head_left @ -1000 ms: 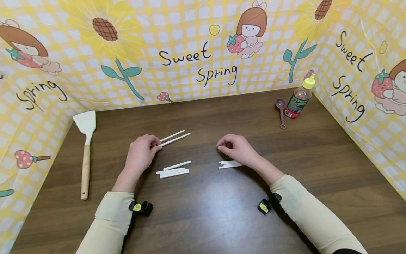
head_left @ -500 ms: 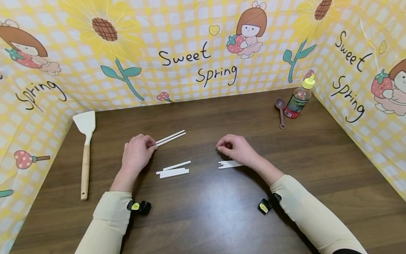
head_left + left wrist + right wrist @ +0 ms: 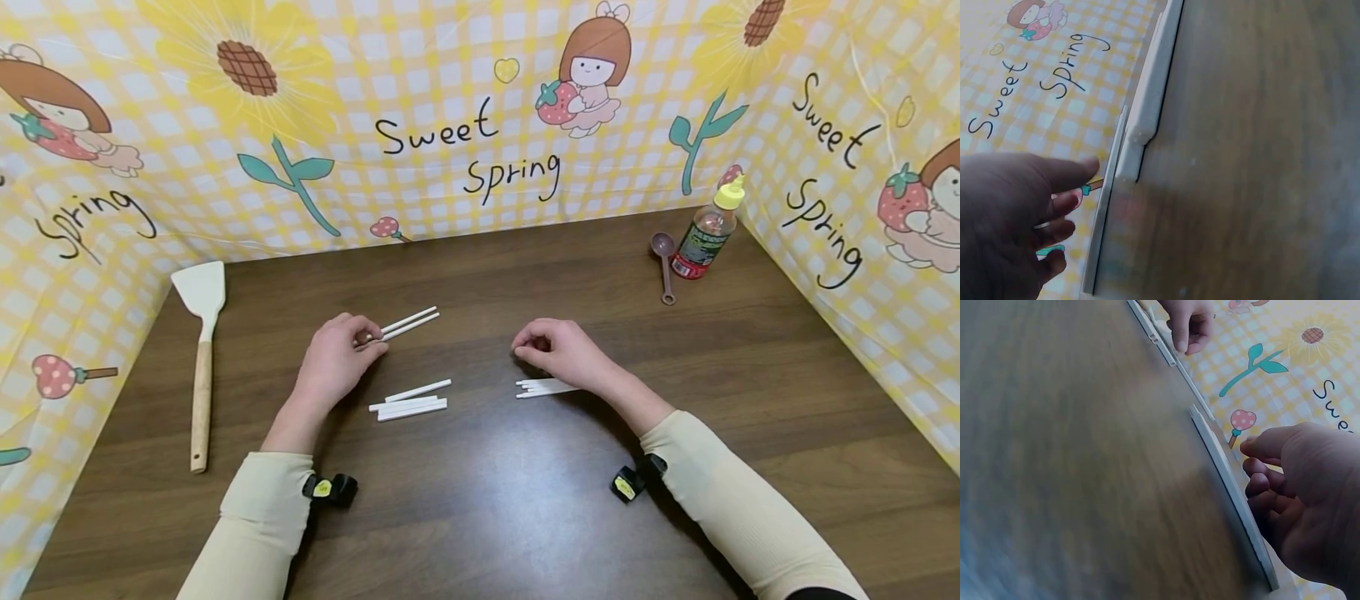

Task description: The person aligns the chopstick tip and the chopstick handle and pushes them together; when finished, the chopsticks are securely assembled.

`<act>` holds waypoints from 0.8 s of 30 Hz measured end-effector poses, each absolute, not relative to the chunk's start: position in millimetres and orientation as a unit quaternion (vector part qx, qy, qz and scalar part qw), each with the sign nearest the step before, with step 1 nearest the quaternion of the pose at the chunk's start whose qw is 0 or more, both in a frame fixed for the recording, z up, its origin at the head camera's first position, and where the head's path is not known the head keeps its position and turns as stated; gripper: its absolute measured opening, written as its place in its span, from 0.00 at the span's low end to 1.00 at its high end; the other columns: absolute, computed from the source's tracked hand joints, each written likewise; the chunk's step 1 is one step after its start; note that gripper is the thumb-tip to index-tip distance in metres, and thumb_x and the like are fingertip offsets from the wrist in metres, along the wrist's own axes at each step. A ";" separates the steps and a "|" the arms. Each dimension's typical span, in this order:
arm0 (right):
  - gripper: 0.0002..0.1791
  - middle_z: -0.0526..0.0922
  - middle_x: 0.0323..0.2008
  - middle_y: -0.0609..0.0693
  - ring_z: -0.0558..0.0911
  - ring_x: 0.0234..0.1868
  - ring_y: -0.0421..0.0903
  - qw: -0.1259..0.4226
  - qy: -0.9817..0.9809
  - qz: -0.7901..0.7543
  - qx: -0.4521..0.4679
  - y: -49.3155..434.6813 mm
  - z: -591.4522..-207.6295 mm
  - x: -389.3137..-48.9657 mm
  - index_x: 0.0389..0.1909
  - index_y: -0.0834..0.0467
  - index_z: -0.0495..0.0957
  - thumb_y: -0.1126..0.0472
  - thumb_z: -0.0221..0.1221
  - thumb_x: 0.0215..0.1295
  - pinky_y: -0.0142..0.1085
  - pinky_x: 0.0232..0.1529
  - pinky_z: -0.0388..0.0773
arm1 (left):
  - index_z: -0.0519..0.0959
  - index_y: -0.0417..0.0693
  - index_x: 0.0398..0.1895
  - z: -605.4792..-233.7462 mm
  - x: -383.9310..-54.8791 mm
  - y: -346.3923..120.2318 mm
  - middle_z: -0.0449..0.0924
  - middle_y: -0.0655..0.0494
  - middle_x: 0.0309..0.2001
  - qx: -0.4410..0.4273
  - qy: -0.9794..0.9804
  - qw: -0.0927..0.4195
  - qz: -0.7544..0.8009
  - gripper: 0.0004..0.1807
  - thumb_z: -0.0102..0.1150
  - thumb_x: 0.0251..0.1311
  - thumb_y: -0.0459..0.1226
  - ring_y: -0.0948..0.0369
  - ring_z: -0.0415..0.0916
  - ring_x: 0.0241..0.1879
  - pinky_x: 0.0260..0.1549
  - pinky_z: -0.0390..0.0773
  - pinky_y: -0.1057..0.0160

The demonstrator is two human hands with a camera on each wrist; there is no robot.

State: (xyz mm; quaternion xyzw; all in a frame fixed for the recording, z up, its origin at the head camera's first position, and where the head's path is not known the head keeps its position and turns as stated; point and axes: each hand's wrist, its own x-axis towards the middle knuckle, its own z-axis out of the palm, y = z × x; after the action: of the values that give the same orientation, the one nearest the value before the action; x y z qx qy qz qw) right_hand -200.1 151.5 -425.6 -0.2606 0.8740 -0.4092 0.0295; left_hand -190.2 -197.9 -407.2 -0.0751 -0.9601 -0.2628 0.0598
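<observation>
Two thin white sticks (image 3: 411, 323) lie side by side, slanting to the right. My left hand (image 3: 337, 358) is over their left ends, with its thumb and fingertips right at them. In the left wrist view the left hand's fingers (image 3: 1054, 231) are loosely bent, with a gap to the thumb. Below lies a pile of several white sticks (image 3: 412, 407), the top one slanted. To the right, my right hand (image 3: 562, 354) rests with loosely curled fingers and holds nothing. Another group of white sticks (image 3: 536, 388) lies partly hidden beneath its wrist.
A white spatula (image 3: 204, 350) with a wooden handle lies at the left of the brown table (image 3: 480, 500). A brown measuring spoon (image 3: 665, 265) and a yellow-capped bottle (image 3: 703, 237) are at the back right. Yellow checked cloth (image 3: 420, 75) walls the table at the back and sides.
The lower of the two sticks shifted left, so the pair's right ends came level. My left hand went left, then slid back right along the sticks while they stayed still. The right hand stayed put.
</observation>
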 end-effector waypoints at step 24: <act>0.02 0.77 0.25 0.42 0.74 0.28 0.41 0.168 0.858 -0.375 -0.308 174.1 -412.0 -207.5 0.34 0.53 0.84 0.60 0.67 0.67 0.36 0.34 0.72 | 0.83 0.52 0.36 -410.9 -183.2 -169.7 0.76 0.60 0.28 -0.220 -0.895 -0.111 -0.373 0.05 0.72 0.60 0.38 0.59 0.72 0.30 0.31 0.71 0.61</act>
State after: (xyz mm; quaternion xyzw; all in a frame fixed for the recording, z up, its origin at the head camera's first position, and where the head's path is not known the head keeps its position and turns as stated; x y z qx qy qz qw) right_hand -207.5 174.1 -412.0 -0.3082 0.8581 -0.3746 0.1682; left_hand -183.2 -169.7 -410.9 -0.2196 -0.8946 -0.3731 -0.1109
